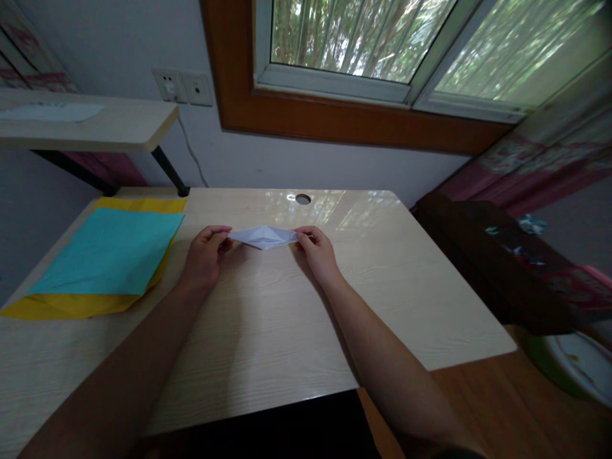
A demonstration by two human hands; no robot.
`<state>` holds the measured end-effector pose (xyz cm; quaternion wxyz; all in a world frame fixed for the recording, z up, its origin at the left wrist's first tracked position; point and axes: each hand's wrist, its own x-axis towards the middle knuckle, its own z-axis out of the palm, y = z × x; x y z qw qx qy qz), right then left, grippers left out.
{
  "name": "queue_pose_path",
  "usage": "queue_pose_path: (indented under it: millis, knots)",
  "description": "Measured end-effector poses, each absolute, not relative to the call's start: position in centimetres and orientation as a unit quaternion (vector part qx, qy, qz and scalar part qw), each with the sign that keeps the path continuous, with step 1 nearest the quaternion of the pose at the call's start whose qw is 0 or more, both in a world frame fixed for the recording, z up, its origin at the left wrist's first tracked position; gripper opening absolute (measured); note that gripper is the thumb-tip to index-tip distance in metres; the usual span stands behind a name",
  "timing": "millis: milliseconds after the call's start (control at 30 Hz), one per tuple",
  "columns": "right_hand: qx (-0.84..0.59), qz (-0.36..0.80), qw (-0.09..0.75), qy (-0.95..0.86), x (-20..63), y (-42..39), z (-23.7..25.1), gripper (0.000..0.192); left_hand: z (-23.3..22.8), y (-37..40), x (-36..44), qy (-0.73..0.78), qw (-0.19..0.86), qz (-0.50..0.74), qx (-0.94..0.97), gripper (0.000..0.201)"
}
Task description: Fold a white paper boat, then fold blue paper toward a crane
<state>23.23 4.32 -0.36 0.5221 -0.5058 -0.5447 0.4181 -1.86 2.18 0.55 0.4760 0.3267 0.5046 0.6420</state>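
Observation:
A folded piece of white paper (pixel 264 236), a long diamond with creases running across it, is stretched between my two hands above the wooden desk (pixel 282 331). Its left tip is pinched between the thumb and fingers of my left hand (pixel 206 252). At the other tip, my right hand (pixel 317 252) grips the paper in the same way, thumb toward me. The fingertips behind the paper are partly hidden.
On the desk's left lie a turquoise sheet (pixel 112 248) and, under it, a yellow sheet (pixel 86 306). A raised shelf (pixel 138 131) stands at the back left. A round cable hole (pixel 303 199) is near the back edge. Beyond the desk's right side is a dark cabinet (pixel 478 255).

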Motion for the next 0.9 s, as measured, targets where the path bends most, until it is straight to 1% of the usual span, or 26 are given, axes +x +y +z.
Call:
queue_pose_path:
  millis: [400, 633, 900]
  knots:
    - [-0.519, 0.409, 0.524, -0.538, 23.17, 4.49, -0.40, 0.023, 0.68, 2.27, -1.95, 0.511, 0.480, 0.642, 0.310, 0.022]
    - [-0.511, 0.437, 0.531, -0.516, 23.14, 4.46, -0.43, 0.024, 0.87, 2.17, -1.85, 0.513, 0.479, 0.644, 0.304, 0.021]
    - [-0.509, 0.439, 0.531, -0.516, 23.11, 4.51, -0.39, 0.023, 0.56, 2.35, -1.97, 0.503, 0.482, 0.649, 0.304, 0.020]
